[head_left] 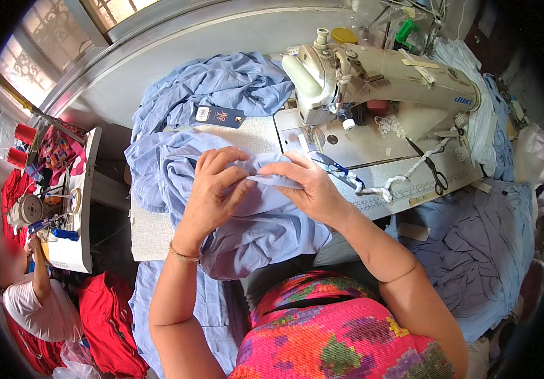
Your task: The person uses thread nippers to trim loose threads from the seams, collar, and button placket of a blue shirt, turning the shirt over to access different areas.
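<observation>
Both hands pinch a light blue garment (pixel 253 230) in front of the sewing machine (pixel 373 76). My left hand (pixel 221 180) is closed on a fold of it, fingers bent, thumb pressed in. Close beside it, my right hand (pixel 306 183) grips an edge of the same cloth between thumb and fingers. The rest of the garment spreads over the table and hangs off its front edge. The needle area (pixel 313 136) stands just beyond my right hand. A dark hang tag (pixel 220 116) lies behind the garment, next to a further blue pile (pixel 215 85).
Black scissors (pixel 433 167) and a twisted white cord (pixel 389 187) tied to a blue-handled tool (pixel 338 169) lie on the machine bed. More blue garments (pixel 468 252) heap at the right. A person in a white top (pixel 41 306) works at another machine (pixel 31 210), left, beside red cloth (pixel 110 322).
</observation>
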Motion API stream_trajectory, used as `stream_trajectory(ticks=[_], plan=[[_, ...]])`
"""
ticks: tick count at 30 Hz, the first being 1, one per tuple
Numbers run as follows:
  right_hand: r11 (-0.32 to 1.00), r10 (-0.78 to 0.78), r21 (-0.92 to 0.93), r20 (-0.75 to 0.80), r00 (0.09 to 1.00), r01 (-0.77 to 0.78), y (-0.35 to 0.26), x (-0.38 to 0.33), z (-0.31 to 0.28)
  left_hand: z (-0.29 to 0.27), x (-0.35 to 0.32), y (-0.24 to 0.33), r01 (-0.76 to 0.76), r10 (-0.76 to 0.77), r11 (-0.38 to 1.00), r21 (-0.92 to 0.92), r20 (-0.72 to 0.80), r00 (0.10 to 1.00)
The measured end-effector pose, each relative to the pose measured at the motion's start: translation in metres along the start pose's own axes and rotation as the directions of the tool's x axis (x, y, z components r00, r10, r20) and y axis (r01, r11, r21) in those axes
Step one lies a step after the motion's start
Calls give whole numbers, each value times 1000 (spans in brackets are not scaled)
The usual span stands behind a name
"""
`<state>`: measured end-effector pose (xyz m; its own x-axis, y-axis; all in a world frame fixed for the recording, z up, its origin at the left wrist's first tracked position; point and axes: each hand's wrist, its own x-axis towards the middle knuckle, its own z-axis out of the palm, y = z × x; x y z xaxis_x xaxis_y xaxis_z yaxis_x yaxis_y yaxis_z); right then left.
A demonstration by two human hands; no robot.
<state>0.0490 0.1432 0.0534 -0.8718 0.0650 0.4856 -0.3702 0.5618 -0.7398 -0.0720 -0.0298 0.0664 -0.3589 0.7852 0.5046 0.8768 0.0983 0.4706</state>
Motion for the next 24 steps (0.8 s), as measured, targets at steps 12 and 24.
stream_trajectory(ticks=[12,24], plan=[[990,-135,30,0,991,135,-8,-3,-17,-13,20,35,249,-142,922,-295,341,929],[745,377,583,34,926,-324,27,12,-6,-73,-30,-17,187,92,634,750,-313,945]])
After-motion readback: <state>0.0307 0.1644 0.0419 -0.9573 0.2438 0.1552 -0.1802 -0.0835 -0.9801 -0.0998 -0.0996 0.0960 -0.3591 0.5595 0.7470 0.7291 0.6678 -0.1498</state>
